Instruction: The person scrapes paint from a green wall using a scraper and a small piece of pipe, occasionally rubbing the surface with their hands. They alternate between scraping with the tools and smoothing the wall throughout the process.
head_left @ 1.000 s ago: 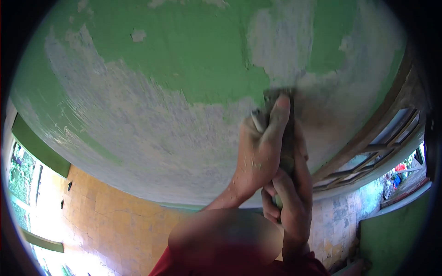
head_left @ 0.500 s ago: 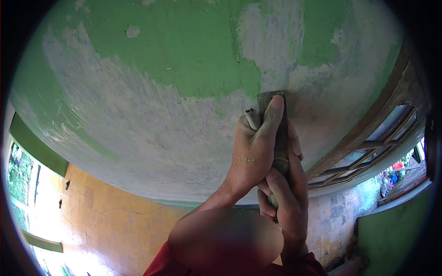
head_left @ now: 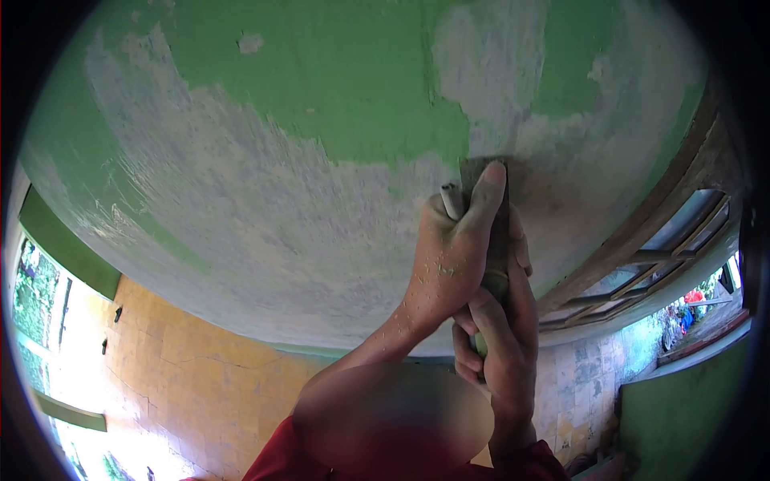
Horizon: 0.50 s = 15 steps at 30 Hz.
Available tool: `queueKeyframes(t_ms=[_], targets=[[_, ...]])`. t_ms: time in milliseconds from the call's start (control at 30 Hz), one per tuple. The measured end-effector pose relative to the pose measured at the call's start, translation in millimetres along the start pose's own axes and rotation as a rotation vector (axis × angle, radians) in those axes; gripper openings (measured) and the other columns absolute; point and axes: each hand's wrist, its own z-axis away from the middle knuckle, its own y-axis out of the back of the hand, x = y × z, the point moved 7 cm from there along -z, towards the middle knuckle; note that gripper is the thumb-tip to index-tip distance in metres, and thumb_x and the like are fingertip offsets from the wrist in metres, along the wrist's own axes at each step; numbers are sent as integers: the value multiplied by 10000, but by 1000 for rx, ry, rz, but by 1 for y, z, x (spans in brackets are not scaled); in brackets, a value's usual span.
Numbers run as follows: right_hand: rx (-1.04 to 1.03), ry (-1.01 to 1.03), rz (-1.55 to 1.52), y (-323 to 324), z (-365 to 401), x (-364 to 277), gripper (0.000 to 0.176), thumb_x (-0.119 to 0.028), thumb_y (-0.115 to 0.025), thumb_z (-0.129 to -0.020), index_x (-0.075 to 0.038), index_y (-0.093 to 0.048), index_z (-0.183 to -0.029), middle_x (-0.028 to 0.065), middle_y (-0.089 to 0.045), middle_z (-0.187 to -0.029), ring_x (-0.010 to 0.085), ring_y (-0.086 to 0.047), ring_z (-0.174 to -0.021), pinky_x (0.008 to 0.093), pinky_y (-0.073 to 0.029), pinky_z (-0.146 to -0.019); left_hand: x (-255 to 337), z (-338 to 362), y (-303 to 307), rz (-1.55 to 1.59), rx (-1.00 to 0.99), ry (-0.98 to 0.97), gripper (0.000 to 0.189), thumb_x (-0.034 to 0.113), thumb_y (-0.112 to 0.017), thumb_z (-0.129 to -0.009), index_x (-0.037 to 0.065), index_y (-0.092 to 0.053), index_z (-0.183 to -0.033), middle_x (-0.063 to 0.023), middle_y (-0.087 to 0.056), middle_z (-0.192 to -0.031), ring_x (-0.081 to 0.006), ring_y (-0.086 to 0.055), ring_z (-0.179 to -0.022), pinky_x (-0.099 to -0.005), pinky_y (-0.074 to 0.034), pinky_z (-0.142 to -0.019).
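Observation:
Both my hands hold one scraper (head_left: 499,232) with its flat, dark blade up against the wall (head_left: 265,208). My left hand (head_left: 451,256) is closed around the blade, thumb laid along its face near the top edge. A white, cigarette-like stick (head_left: 452,202) with a dark end pokes out of the left fist. Lower down, my right hand (head_left: 507,345) wraps the handle, its fingers partly hidden. Small green flakes cling to my left wrist. The blade's top edge is just right of a border where green paint (head_left: 377,104) meets bare, greyish plaster.
At right, a wooden-framed window (head_left: 642,256) is set in the wall. A green surface (head_left: 690,401) stands at lower right. Tan floor tiles (head_left: 208,361) show below, with bright openings on the left.
The view has shifted slightly, so wall and hands appear a little further right. Both hands keep the same hold on the scraper, which stays near the same paint border.

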Motion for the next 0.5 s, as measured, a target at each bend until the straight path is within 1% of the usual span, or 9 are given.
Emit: queueKeyframes(t_ms=[67,133,200,267,333,433,500], targets=[[-6,5,-2,1,2,2,571,-24,-413,-976,12,-228,-1515,37,-482,-772,40,-382,-407,205,-306,-338,-6,3,3,-15,3,8,518,409,-481,-1058,29,-561,-715,-105,-587,-567,-220,-640,-518,-332,-515,-489],[-14,19,2,-1,0,-1,611,-17,-409,-976,-11,-190,-1546,35,-480,-773,37,-383,-407,204,-300,-333,0,0,0,-32,-8,-13,515,406,-483,-1058,30,-561,-715,-106,-585,-563,-219,-640,-515,-332,-515,-487],[-22,25,22,1,-4,-4,622,-15,-409,-977,-22,-180,-1555,33,-478,-773,37,-382,-406,203,-298,-333,3,1,-1,0,44,28,544,372,-482,-1060,24,-566,-651,-92,-592,-554,-170,-599,-485,-303,-472,-474],[-7,1,27,4,3,4,633,-13,-409,-978,-33,-169,-1563,32,-476,-773,36,-381,-406,202,-296,-333,-1,5,2,-22,47,41,542,372,-483,-1059,25,-565,-652,-89,-592,-555,-167,-601,-490,-300,-473,-478],[-11,48,39,4,-1,5,648,-12,-414,-981,-44,-152,-1573,28,-470,-774,35,-376,-410,199,-299,-338,4,0,0,-42,29,7,540,372,-484,-1059,27,-565,-653,-85,-592,-555,-164,-603,-495,-298,-474,-482],[-10,100,25,-7,-11,-17,649,-9,-416,-981,-47,-153,-1573,28,-472,-777,32,-373,-416,197,-304,-341,9,-6,1,-78,62,-22,534,366,-484,-1060,27,-562,-655,-79,-590,-556,-159,-607,-507,-291,-475,-490],[30,58,32,-5,-1,-9,652,-6,-416,-980,-47,-151,-1574,30,-475,-781,32,-372,-417,197,-305,-341,19,-6,-4,-48,15,-61,484,398,-503,-1052,35,-549,-736,-89,-582,-578,-205,-627,-512,-348,-533,-502]])
